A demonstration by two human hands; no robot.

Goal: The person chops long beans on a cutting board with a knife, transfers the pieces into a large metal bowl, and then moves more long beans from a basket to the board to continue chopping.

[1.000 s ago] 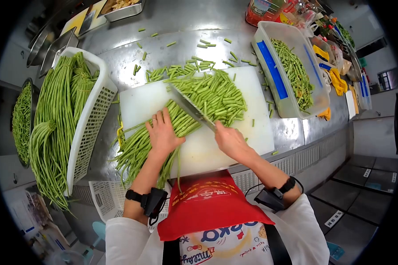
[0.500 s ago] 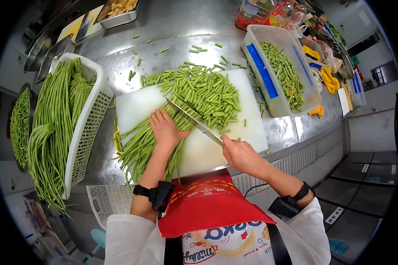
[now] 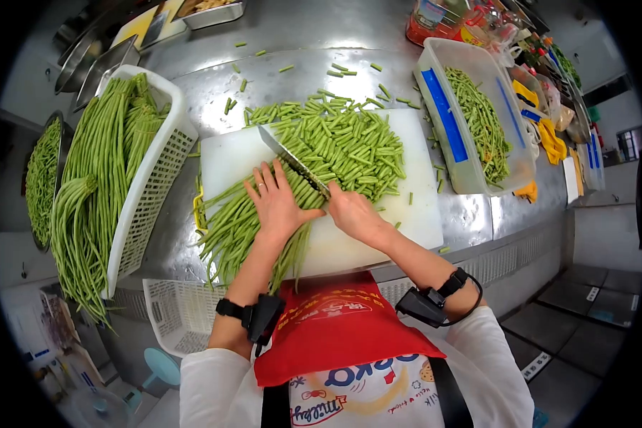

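On the white cutting board (image 3: 415, 232) lies a bunch of long green beans (image 3: 232, 232), with my left hand (image 3: 279, 208) flat on top, its fingers spread. My right hand (image 3: 355, 214) is wrapped round the handle of a knife (image 3: 292, 158). The blade slants up and to the left, beside my left fingertips, between the long beans and a heap of cut bean pieces (image 3: 349, 146). The knife's handle is mostly hidden in my fist.
A white basket (image 3: 150, 192) of long beans stands at the left, beside a round pan of cut beans (image 3: 44, 182). At the right is a clear plastic container (image 3: 503, 114) with beans. Loose pieces (image 3: 339, 69) lie on the steel table (image 3: 292, 53) behind the board.
The knife and my right hand have moved left, and the blade is steeper. My left hand's fingers are spread wider. The whole view has shifted slightly.
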